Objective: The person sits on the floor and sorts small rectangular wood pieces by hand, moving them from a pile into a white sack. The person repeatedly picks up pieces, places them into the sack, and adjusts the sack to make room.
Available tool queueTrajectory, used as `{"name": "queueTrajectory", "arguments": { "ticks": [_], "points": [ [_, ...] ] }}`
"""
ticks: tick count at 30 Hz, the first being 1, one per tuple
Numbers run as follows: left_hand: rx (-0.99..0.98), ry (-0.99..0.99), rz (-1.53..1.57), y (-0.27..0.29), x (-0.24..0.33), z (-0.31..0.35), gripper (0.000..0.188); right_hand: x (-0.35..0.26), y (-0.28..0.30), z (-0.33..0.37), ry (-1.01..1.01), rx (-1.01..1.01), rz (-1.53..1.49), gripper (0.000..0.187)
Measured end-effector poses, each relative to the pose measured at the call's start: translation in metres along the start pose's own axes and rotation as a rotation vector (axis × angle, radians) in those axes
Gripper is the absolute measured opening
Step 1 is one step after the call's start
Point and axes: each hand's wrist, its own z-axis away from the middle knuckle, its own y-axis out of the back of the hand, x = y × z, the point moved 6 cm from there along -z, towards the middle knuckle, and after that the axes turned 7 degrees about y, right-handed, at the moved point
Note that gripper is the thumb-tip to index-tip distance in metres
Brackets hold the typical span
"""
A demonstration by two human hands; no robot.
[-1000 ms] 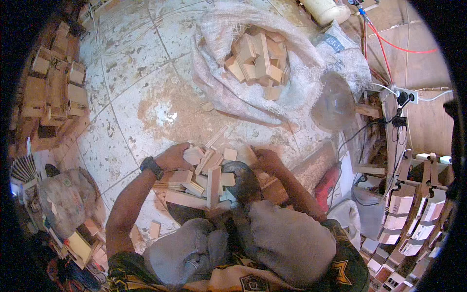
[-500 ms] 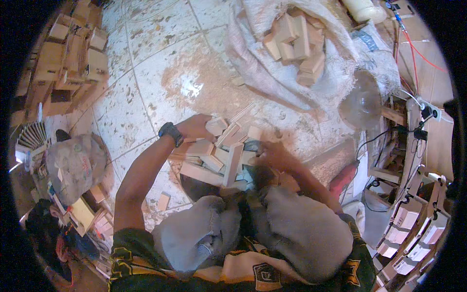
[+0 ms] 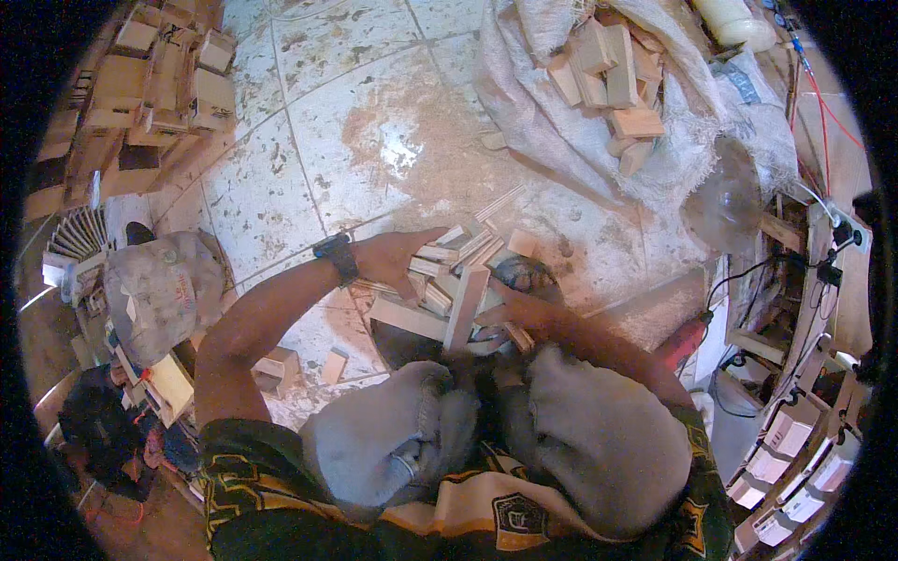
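Note:
A loose heap of short wooden blocks (image 3: 466,304) lies on the floor between my knees. My left hand (image 3: 398,262) reaches in from the left, with its fingers and thumb around the small blocks (image 3: 435,254) at the heap's far left side. A long block (image 3: 410,318) lies nearer to me, and another slants up through the middle. My right hand (image 3: 505,309) is at the heap's right side, beside the slanting block. Its fingers are partly hidden, so whether they grip anything does not show. A dark rounded thing (image 3: 524,274) sits just beyond it.
An open white woven sack (image 3: 533,140) with wooden blocks (image 3: 608,70) spilling in it lies far right. Stacked wooden pieces (image 3: 154,93) stand far left. A dusty bag (image 3: 164,290) rests at the left. A red tool (image 3: 681,344) and cables lie at the right.
The whole view has shifted, with the scene sliding right. My left hand has moved in against the blocks, and my right hand has drawn nearer to me, beside the slanting block.

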Motion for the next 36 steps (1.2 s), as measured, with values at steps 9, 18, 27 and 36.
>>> {"name": "queueTrajectory", "arguments": {
  "ticks": [9, 18, 27, 36],
  "points": [
    [0.110, 0.064, 0.347, -0.003, 0.007, -0.021, 0.095, -0.007, 0.012, -0.010, 0.605, -0.104, 0.535, 0.061],
    [0.237, 0.021, 0.389, 0.012, 0.062, -0.054, 0.088, -0.056, 0.053, 0.009, 0.136, 0.444, -0.271, 0.059],
    [0.445, -0.409, 0.359, 0.124, 0.230, -0.094, 0.075, -0.256, 0.066, 0.129, 0.592, 0.537, 0.005, 0.058],
    [1.147, -0.444, 0.044, 0.204, 0.277, -0.178, 0.051, -0.381, 0.184, 0.139, 0.531, 0.942, 0.724, 0.059]
  ]
}}
